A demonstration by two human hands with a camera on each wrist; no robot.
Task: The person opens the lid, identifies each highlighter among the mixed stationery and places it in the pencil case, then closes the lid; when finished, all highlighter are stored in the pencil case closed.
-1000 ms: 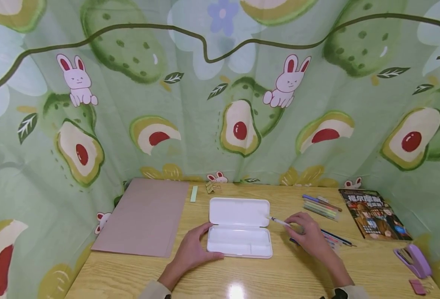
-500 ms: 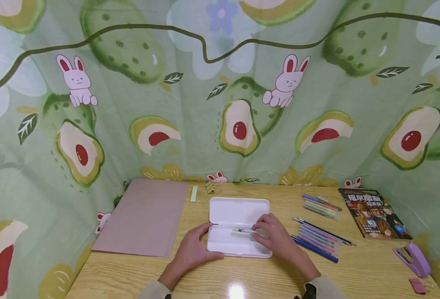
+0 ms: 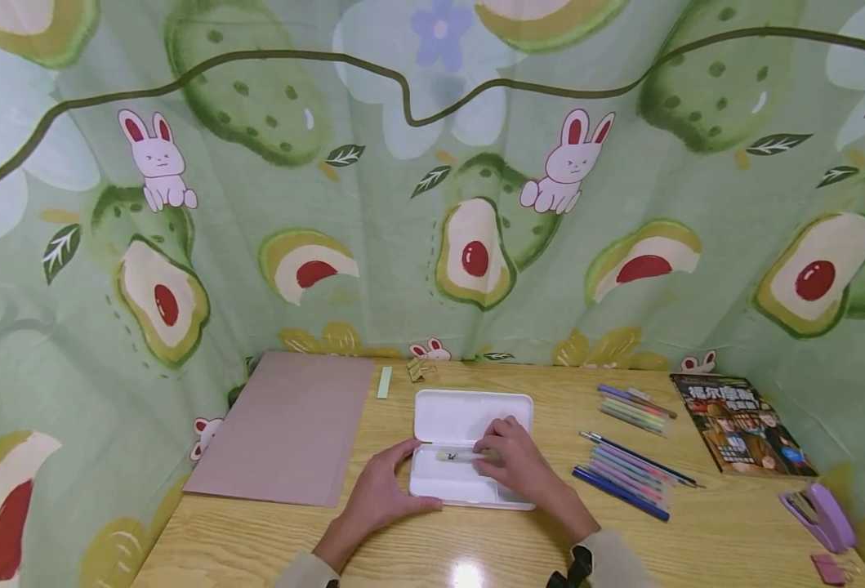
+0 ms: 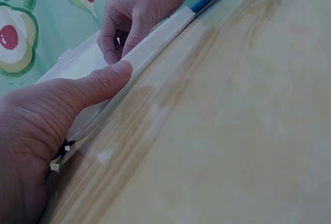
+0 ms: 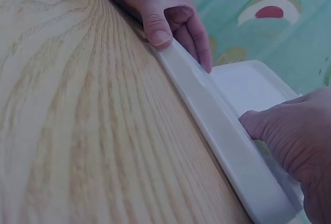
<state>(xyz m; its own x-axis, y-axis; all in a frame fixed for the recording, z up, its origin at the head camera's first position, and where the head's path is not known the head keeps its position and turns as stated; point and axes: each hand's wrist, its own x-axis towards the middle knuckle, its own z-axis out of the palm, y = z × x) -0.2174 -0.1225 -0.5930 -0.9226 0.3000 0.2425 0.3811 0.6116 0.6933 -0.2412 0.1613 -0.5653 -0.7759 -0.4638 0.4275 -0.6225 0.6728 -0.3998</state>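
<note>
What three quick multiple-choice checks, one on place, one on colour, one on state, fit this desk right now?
1. Where does the book lie?
A. far right of the desk
B. on the folder
C. inside the case

2. What colour is the stapler?
A. purple
B. black
C. red

3. How is the case?
A. shut
B. open, lid flat behind the tray
C. upside down

Answers:
1. A, it sits right of the two pen groups, near the cloth.
2. A, its body at the desk's right front corner is lilac.
3. B, the right hand holds a pen over the tray while the left hand touches the case's left end.
</note>
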